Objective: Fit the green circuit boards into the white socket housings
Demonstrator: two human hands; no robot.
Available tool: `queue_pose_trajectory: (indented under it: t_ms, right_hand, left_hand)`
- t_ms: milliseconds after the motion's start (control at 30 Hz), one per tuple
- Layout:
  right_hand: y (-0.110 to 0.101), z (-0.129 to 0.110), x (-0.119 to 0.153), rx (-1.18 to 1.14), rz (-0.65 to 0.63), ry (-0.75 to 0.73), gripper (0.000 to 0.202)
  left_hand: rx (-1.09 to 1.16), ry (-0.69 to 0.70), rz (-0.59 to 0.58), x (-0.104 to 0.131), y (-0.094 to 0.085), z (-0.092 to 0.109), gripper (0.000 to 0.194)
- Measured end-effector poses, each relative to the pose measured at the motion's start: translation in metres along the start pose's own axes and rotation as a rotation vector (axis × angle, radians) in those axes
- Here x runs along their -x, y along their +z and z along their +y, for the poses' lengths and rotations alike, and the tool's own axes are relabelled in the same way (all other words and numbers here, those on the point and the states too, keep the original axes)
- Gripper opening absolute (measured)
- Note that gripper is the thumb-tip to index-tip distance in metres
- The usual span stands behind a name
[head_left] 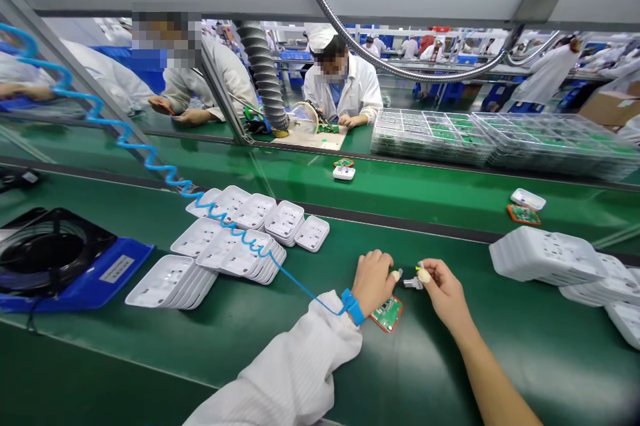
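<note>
Right of the centre of the frame, my right hand (446, 293) has thumb and fingertips closed on a small, blocky grey piece (413, 283). My left hand (374, 283) is curled beside it; whether its fingers grip something, I cannot tell. Partly under it lies a green circuit board (394, 313), flat, with orange edge. The smooth green table (410, 379) is open at lower centre; rounded white covers (230, 256) stand stacked left of centre.

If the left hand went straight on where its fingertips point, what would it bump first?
Probably the small pale piece at the fingertips of the right hand, across from the left hand. Depth is hard to judge here.
</note>
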State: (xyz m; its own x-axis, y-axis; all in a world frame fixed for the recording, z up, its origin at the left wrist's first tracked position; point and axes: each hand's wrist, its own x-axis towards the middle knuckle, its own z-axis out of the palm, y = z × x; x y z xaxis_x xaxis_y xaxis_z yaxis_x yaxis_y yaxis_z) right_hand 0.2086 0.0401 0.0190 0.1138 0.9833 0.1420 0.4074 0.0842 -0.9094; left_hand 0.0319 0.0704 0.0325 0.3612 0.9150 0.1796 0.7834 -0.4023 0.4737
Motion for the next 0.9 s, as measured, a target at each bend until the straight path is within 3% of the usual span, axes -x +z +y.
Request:
queue_pose_trajectory:
  t_ms: [167,300,500,567,900]
  right_hand:
    - [-0.004,-0.003,-0.003,0.22,-0.081,-0.1,0.02]
    - [-0.003,-0.007,-0.001,0.344,-0.11,-0.218,0.019]
    - [0.002,-0.016,0.005,0.451,-0.261,-0.33,0.021]
    - [0.004,-0.019,0.007,0.455,-0.274,-0.349,0.021]
    - [0.006,-0.02,0.006,0.48,-0.29,-0.439,0.019]
  left_hand:
    - [-0.082,0.008,-0.054,-0.006,0.008,0.017,0.009]
    - [-0.018,0.045,-0.064,-0.005,0.006,0.012,0.006]
    - [0.739,-0.051,-0.202,0.007,-0.006,-0.008,0.007]
    - [0.881,-0.068,-0.23,0.011,-0.009,-0.01,0.005]
    - [0.694,-0.042,-0.18,0.014,-0.01,-0.007,0.006]
